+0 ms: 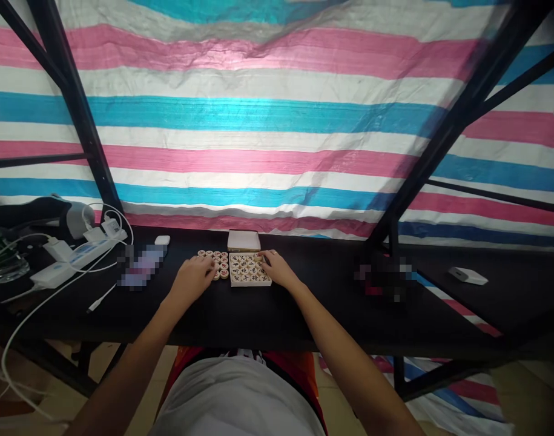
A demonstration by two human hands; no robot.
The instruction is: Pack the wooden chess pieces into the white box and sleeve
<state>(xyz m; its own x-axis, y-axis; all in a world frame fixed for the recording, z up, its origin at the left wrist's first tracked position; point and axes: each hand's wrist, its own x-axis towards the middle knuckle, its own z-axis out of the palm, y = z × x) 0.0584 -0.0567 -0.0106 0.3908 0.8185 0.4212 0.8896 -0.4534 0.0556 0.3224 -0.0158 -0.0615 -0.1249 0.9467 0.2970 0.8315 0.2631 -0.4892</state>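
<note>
A shallow white box (250, 282) sits on the black table in front of me, filled with rows of round Chinese chess pieces (246, 264) bearing dark characters. Left of it, more Chinese chess pieces (224, 266), some with red characters, stand in a close block. My left hand (194, 280) rests on the left side of this block, fingers spread and covering some pieces. My right hand (279, 269) is at the box's upper right corner, thumb and fingers apart, fingertips touching the pieces there. Behind the box lies a white box lid (243, 240).
To the left are a blurred phone (143, 266), a white earbud case (162, 240), a power strip (79, 257) with chargers and cables, and a plastic bottle (4, 254). A blurred dark object (383, 277) lies right. Black metal posts (413, 175) frame a striped tarp (258, 115).
</note>
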